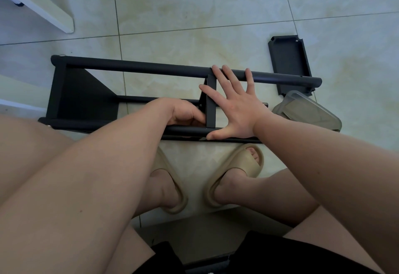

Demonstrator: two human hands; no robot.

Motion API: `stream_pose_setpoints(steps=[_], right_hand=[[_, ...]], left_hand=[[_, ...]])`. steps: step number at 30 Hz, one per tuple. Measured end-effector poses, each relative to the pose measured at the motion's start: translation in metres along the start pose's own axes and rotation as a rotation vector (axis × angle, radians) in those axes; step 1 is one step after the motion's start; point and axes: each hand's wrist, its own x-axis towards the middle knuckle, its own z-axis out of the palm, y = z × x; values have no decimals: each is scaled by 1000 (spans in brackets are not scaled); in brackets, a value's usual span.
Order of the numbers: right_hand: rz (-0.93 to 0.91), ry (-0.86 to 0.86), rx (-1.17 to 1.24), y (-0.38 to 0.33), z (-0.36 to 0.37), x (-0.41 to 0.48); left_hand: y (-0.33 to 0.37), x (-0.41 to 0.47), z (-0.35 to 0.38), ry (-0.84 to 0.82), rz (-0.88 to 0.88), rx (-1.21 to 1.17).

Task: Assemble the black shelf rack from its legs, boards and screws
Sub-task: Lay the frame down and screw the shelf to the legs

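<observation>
Black metal shelf rack (pixel 82 94) lies on its side on pale glazed floor tiles (pixel 216 14), just beyond the seated person's beige slide sandals (pixel 244 165). 1 board is fixed at the left end; a 2nd black board (pixel 211 109) stands mid-length between the legs.

Right hand (pixel 235 105): fingers spread wide, tips on the far leg (pixel 140 68), thumb on the near leg (pixel 90 124), likely bracing the frame.

Left hand (pixel 183 113): fingers curled at that board's lower corner, probably seating a screw; what they pinch is hidden.

Loose black board (pixel 289 62) and clear plastic tray (pixel 311 111) lie to the right. White furniture base (pixel 43 3) at far left.
</observation>
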Motion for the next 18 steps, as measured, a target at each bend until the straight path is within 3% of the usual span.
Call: stream_pose_setpoints(steps=[10,14,18], right_hand=[[2,-3,-2,-1,-1,0],[0,-1,-3,0,0,0],[-1,1,-4,0,0,0]], left_hand=[[-3,4,-2,2,79,-107],[0,1,1,-6,8,-64],[0,0,2,-5,50,-34]])
